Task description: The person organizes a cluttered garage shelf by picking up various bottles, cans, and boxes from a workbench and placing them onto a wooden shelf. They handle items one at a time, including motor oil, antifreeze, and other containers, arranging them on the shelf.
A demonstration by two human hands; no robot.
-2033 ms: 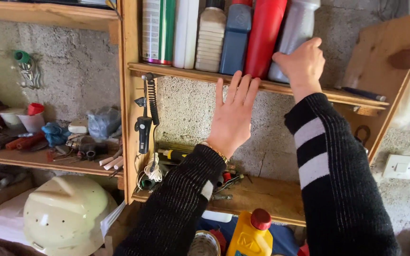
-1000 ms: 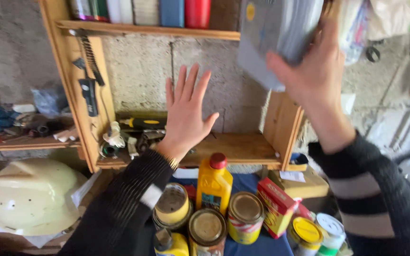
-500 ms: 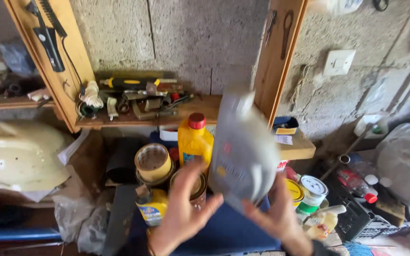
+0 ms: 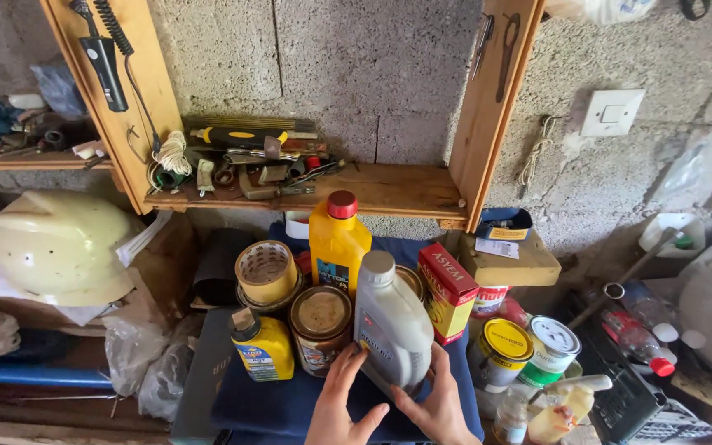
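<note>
A grey plastic oil bottle with a grey cap stands tilted on the blue cloth among the cans. Both of my hands hold its base. My left hand grips the lower left side. My right hand cups the lower right. A yellow bottle with a red cap stands just behind it, a round tin with a rusty lid to its left, and a red and yellow box to its right.
A wooden shelf carries hand tools against a block wall. A cream hard hat lies at the left. Paint cans, a small yellow bottle and a tape roll crowd the cloth. A wall switch is at right.
My right hand took the grey bottle off the upper shelf and brought it down. The view dropped with it. Both hands now hold the bottle on the blue cloth.
</note>
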